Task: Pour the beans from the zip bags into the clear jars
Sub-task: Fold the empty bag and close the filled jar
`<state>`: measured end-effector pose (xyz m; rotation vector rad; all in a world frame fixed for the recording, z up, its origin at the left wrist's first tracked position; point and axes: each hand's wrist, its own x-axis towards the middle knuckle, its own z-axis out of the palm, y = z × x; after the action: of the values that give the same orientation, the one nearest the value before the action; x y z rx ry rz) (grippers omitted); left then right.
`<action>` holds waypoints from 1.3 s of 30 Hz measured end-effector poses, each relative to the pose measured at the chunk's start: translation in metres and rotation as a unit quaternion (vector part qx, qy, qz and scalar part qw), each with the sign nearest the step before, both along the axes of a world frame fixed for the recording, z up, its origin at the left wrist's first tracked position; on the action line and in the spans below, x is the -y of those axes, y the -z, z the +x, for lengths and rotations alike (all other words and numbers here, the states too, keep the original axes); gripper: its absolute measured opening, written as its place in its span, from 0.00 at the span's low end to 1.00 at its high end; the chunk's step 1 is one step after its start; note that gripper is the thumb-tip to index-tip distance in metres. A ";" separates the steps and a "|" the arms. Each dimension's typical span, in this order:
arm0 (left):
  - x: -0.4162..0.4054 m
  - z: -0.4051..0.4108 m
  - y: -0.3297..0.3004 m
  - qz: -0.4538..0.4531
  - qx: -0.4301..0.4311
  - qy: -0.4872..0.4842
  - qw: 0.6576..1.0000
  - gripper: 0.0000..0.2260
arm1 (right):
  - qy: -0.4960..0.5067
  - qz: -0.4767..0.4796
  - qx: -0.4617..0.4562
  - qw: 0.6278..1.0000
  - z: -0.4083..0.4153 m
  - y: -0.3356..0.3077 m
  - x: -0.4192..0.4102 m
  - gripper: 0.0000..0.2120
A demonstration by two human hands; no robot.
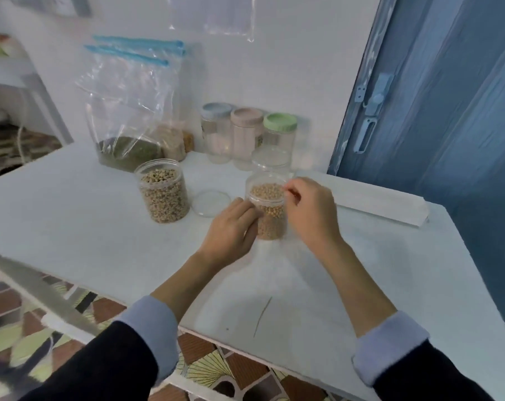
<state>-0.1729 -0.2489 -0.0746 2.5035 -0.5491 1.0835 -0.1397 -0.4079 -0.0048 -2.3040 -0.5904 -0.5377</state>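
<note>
A pale counter [100, 227] is carrying everything. At eleven o'clock, clear zip bags [129, 111] with blue seals are leaning on the wall, green beans settling in the front one. At centre, an open clear jar [270, 209] is standing upright, nearly full of tan beans. The left hand [231, 227] is curling round its side; the right hand [309, 209] is pinching at its rim. A second filled jar [163, 192] is sitting at nine o'clock, a clear lid [210, 202] lying between.
</note>
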 end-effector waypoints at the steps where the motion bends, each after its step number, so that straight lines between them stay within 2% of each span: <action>1: -0.016 0.000 -0.007 -0.012 0.013 -0.025 1.000 0.08 | -0.039 -0.015 0.005 0.999 -0.002 -0.005 -0.022 0.06; 5: -0.092 -0.003 -0.028 -0.033 0.062 -0.143 0.987 0.08 | -0.128 -0.104 -0.051 0.985 0.009 -0.003 -0.110 0.10; 7: -0.132 0.000 -0.033 -0.052 0.065 -0.205 0.975 0.08 | -0.149 -0.207 -0.109 0.961 0.032 0.009 -0.151 0.14; 8: -0.150 0.004 -0.034 -0.066 0.057 -0.241 0.966 0.08 | -0.151 -0.277 -0.135 0.939 0.045 0.018 -0.167 0.19; 10: -0.179 0.012 -0.034 -0.127 0.017 -0.318 0.939 0.08 | -0.140 -0.400 -0.193 0.885 0.071 0.037 -0.190 0.36; 12: -0.198 0.023 -0.030 -0.224 -0.068 -0.352 0.906 0.09 | -0.117 -0.441 -0.250 0.854 0.092 0.059 -0.198 0.50; 15: -0.218 0.040 -0.022 -0.324 -0.178 -0.287 0.884 0.13 | -0.106 -0.439 -0.297 0.842 0.112 0.085 -0.199 0.55; 17: -0.226 0.051 -0.018 -0.380 -0.259 -0.199 0.865 0.14 | -0.097 -0.413 -0.308 0.852 0.121 0.082 -0.200 0.54; 19: -0.230 0.058 -0.018 -0.461 -0.311 -0.112 0.824 0.15 | -0.075 -0.339 -0.318 0.882 0.126 0.069 -0.200 0.52; 20: -0.231 0.059 -0.017 -0.503 -0.316 -0.073 0.801 0.16 | -0.064 -0.248 -0.329 0.909 0.128 0.062 -0.199 0.50; 21: -0.231 0.060 -0.014 -0.537 -0.313 -0.043 0.782 0.17 | -0.063 -0.106 -0.347 0.930 0.128 0.053 -0.199 0.49; 22: -0.231 0.061 -0.012 -0.561 -0.309 -0.025 0.768 0.17 | -0.077 0.084 -0.364 0.925 0.126 0.046 -0.201 0.46; 23: -0.231 0.061 -0.011 -0.574 -0.308 -0.018 0.759 0.16 | -0.098 0.287 -0.371 0.878 0.120 0.037 -0.205 0.43; 24: -0.232 0.063 -0.009 -0.578 -0.312 -0.019 0.754 0.16 | -0.117 0.452 -0.375 0.801 0.115 0.033 -0.211 0.39; 25: -0.233 0.065 -0.008 -0.573 -0.318 -0.024 0.755 0.15 | -0.129 0.558 -0.380 0.727 0.108 0.032 -0.220 0.36; 26: -0.235 0.067 -0.005 -0.563 -0.325 -0.025 0.760 0.15 | -0.136 0.609 -0.382 0.682 0.101 0.034 -0.230 0.33; 27: -0.236 0.067 -0.004 -0.553 -0.333 -0.016 0.764 0.16 | -0.138 0.610 -0.391 0.675 0.093 0.038 -0.240 0.30; 29: -0.239 0.066 -0.004 -0.550 -0.361 0.031 0.753 0.25 | -0.162 0.553 -0.411 0.707 0.077 0.051 -0.254 0.32; 33: -0.250 0.068 -0.004 -0.576 -0.417 0.140 0.689 0.37 | -0.210 0.436 -0.434 0.760 0.073 0.062 -0.252 0.41; 35: -0.251 0.068 -0.008 -0.576 -0.447 0.155 0.667 0.34 | -0.248 0.385 -0.449 0.767 0.080 0.062 -0.244 0.50; 37: -0.250 0.069 -0.008 -0.556 -0.456 0.156 0.677 0.23 | -0.287 0.352 -0.453 0.767 0.084 0.063 -0.238 0.52; 39: -0.251 0.070 -0.006 -0.535 -0.450 0.158 0.697 0.22 | -0.306 0.350 -0.445 0.765 0.083 0.064 -0.236 0.49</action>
<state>-0.1026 0.0025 -0.0685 1.4532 0.0217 -0.1224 -0.0565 -0.1723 -0.0693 -1.2756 -0.4826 0.5754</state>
